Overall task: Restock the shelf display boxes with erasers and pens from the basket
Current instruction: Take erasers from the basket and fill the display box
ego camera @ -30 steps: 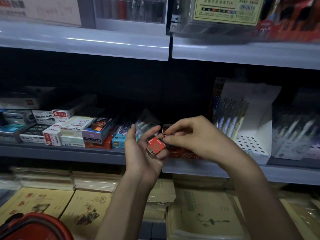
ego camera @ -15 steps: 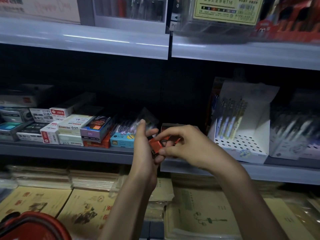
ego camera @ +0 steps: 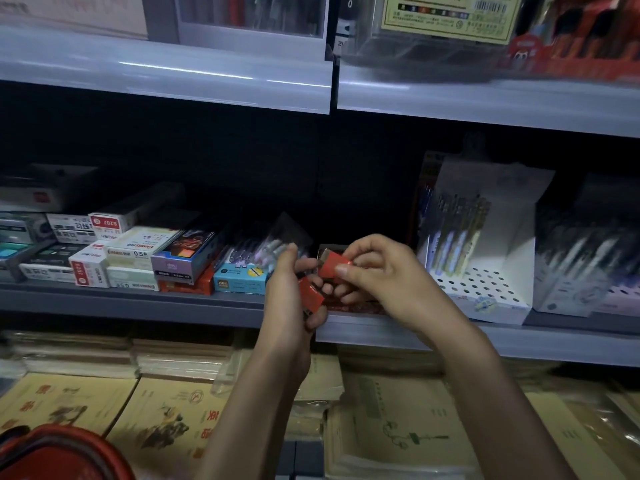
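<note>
My left hand holds a small red eraser in its curled fingers in front of the middle shelf. My right hand pinches a second red eraser between thumb and fingers, just above and right of the first. Behind both hands a low red display box sits on the shelf edge, mostly hidden. The red basket shows at the bottom left corner.
White display boxes with pens stand on the shelf at right. Stacked lead and refill boxes fill the shelf at left. Paper pads lie on the lower level. The upper shelf overhangs.
My right hand has lifted one red eraser away from my left hand, up and to the right. My left hand has turned more edge-on and keeps another eraser.
</note>
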